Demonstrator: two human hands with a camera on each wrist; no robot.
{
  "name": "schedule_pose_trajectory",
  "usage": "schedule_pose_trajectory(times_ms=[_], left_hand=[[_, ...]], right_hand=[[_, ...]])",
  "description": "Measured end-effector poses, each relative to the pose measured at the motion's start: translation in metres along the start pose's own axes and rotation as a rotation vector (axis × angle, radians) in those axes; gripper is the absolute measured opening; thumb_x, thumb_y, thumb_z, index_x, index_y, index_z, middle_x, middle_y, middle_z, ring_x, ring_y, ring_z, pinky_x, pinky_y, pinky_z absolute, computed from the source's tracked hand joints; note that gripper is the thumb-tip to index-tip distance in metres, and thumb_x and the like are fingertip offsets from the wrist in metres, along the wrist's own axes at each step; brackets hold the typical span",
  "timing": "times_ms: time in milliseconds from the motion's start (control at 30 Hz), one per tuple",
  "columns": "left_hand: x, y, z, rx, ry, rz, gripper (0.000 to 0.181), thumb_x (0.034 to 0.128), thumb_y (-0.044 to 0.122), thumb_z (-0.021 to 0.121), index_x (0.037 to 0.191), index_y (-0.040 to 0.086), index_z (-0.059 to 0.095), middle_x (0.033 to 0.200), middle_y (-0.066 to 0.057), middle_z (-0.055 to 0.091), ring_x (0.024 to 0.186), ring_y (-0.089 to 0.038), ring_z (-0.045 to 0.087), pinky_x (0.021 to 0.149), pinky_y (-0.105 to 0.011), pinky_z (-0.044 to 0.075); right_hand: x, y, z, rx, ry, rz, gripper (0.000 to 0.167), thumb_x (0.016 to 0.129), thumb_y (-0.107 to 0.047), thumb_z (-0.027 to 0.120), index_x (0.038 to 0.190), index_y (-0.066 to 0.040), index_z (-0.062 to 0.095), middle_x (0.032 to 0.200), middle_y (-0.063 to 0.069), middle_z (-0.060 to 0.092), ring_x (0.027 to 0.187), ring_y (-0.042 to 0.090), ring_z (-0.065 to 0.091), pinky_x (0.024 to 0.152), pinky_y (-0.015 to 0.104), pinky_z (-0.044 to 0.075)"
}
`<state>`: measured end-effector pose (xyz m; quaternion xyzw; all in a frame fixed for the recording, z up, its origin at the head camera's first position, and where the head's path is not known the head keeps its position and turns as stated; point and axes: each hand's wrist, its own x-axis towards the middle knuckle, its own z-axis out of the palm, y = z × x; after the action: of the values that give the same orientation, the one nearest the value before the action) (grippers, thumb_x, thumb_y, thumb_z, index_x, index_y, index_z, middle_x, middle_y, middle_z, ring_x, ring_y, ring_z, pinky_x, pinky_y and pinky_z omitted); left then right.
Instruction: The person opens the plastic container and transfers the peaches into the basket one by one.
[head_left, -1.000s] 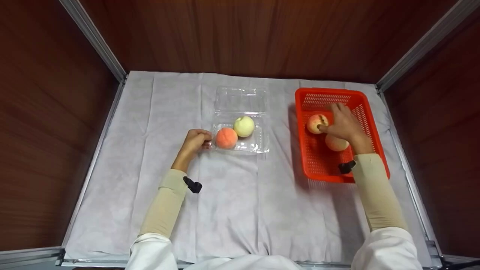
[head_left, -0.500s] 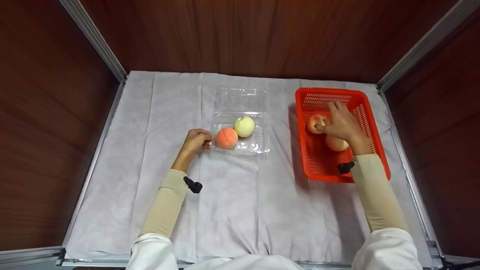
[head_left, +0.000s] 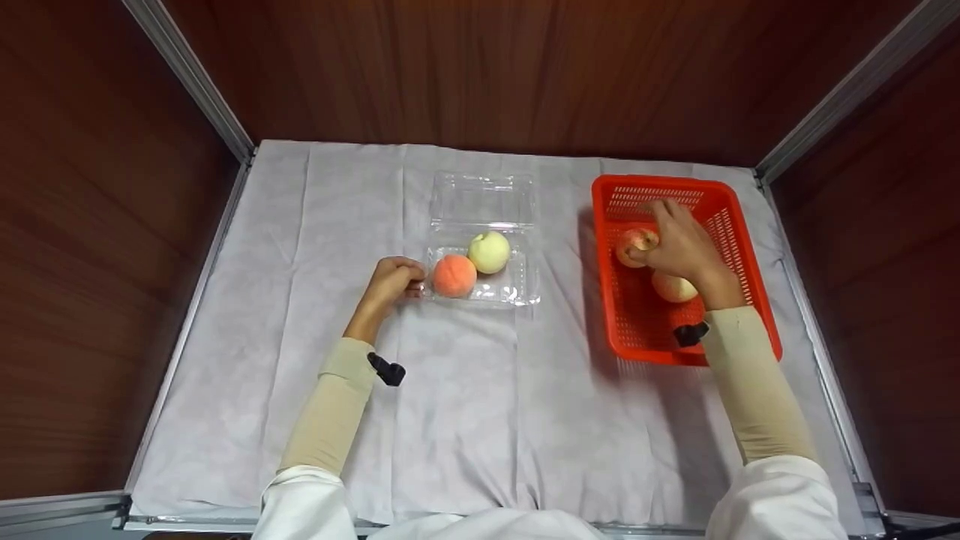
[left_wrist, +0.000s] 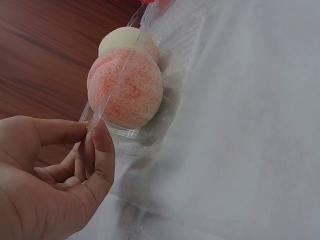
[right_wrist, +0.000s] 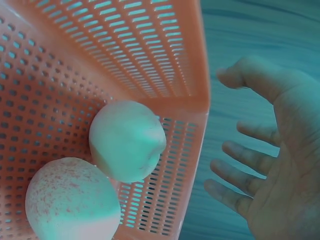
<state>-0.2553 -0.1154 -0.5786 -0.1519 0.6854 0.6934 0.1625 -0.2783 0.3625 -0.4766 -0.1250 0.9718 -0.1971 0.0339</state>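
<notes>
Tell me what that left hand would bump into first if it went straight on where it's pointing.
The left hand pinches the edge of the clear container; just past that, it would probably meet the orange peach first, though depth is hard to judge.

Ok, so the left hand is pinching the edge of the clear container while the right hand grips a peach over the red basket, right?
Not quite: the right hand over the red basket holds nothing. The right wrist view shows its thumb and fingers apart and empty. The left hand does pinch the edge of the clear container.
</notes>
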Motion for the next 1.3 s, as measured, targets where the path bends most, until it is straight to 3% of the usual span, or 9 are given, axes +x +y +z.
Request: schedule_pose_trajectory(times_ms=[633,933,1300], left_hand=[[-0.001,0.000,-0.001,-0.007,-0.008,0.011,0.028,0.0952,-0.003,0.060,0.119,-0.016,0.065,0.075,0.000,0.062,0.059,-0.006,0.061,0.058,-0.019,0.058],[-0.004,0.001,-0.001,-0.015,-0.007,0.033,0.017,0.0923,-0.004,0.059,0.105,-0.009,0.069,0.074,-0.001,0.064,0.059,-0.007,0.062,0.057,-0.020,0.058],[-0.002,0.000,-0.002,-0.004,-0.004,0.006,0.025,0.0961,-0.002,0.059,0.117,-0.013,0.065,0.077,-0.002,0.063,0.061,-0.008,0.062,0.059,-0.020,0.059]], right_hand=[[0.006,-0.019,0.000,0.023,0.040,-0.064,0.077,0.088,-0.028,0.082,0.152,-0.004,0.046,0.150,0.021,0.047,0.135,0.043,0.046,0.114,0.068,0.043],[0.010,-0.033,0.002,-0.001,0.045,-0.091,0.074,0.090,-0.030,0.081,0.152,-0.007,0.048,0.152,0.019,0.048,0.138,0.043,0.047,0.115,0.067,0.044],[0.012,-0.047,0.001,-0.020,0.099,-0.178,0.072,0.088,-0.027,0.083,0.149,-0.005,0.051,0.149,0.019,0.051,0.133,0.042,0.051,0.112,0.064,0.047]])
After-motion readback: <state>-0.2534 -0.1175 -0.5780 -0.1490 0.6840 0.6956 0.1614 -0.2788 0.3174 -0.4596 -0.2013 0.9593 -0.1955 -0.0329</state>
